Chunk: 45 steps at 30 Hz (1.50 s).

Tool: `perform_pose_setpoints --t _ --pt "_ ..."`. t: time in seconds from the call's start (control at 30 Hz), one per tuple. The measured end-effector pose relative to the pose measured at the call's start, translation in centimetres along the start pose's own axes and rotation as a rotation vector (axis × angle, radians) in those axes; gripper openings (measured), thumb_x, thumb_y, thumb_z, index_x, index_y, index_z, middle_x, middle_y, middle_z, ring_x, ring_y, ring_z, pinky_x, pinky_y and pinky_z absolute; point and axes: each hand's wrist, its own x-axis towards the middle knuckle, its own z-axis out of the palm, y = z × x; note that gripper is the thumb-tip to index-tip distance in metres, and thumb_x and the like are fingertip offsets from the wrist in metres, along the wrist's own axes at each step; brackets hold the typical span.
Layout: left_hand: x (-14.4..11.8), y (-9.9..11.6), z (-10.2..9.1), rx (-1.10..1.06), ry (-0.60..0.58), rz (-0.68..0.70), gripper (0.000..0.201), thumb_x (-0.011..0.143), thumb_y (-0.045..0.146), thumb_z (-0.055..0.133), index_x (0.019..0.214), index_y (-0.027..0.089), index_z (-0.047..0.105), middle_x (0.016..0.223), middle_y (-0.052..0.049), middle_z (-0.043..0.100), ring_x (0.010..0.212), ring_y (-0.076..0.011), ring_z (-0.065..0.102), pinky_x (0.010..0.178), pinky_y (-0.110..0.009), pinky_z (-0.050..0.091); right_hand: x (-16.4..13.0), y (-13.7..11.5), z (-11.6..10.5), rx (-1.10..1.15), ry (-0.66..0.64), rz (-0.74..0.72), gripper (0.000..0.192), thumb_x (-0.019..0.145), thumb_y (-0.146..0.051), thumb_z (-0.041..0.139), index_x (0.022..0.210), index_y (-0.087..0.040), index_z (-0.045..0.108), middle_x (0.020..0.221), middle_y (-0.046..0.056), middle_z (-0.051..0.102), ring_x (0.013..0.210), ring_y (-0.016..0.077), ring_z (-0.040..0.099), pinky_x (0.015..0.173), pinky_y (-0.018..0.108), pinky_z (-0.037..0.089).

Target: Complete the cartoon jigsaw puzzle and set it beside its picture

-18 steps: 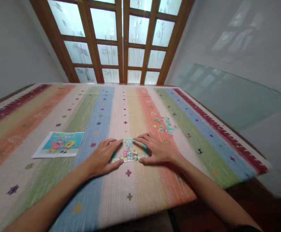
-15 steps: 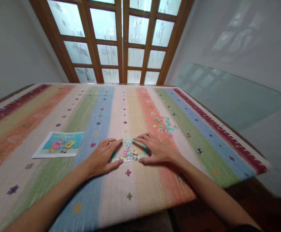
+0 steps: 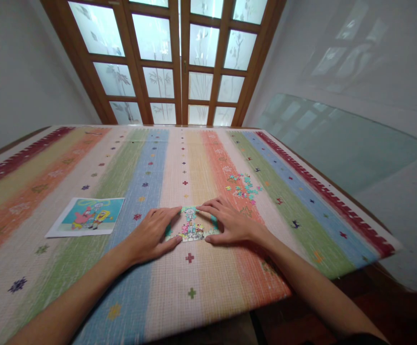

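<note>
A partly joined jigsaw puzzle [image 3: 191, 229] lies flat on the striped tablecloth [image 3: 179, 297] in front of me, showing a pale green figure and pink and yellow bits. From its left side my left hand [image 3: 154, 235] grips it, fingertips at the far edge and thumb at the near edge. My right hand [image 3: 231, 225] holds the right side in the same way. Both palms arch over the puzzle's ends and hide parts of them. Between the two hands the middle of the puzzle shows.
Loose jigsaw pieces [image 3: 247, 187], mostly turquoise, are scattered beyond my right hand. To the left lies a printed cartoon picture [image 3: 91, 215] on white paper. Wooden doors with frosted panes [image 3: 154, 38] stand behind the table, and a pale wall [image 3: 373, 57] rises on the right.
The view has shifted very slightly. Both hands stay in the same place around the puzzle, and the loose pieces and printed picture have not moved.
</note>
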Motion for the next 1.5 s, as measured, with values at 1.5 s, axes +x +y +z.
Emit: perform_pose_setpoints --t 1.5 --pt "0.0 -1.3 -0.5 0.31 0.155 0.001 0.036 0.112 0.031 0.034 0.11 0.017 0.068 0.11 -0.01 0.074 0.101 -0.0253 0.065 0.09 -0.043 0.052 -7.7 11.6 -7.9 -0.342 0.145 0.911 0.027 0.092 -0.02 0.065 0.116 -0.016 0.077 0.096 0.01 0.075 0.086 0.0245 0.07 0.074 0.029 0.049"
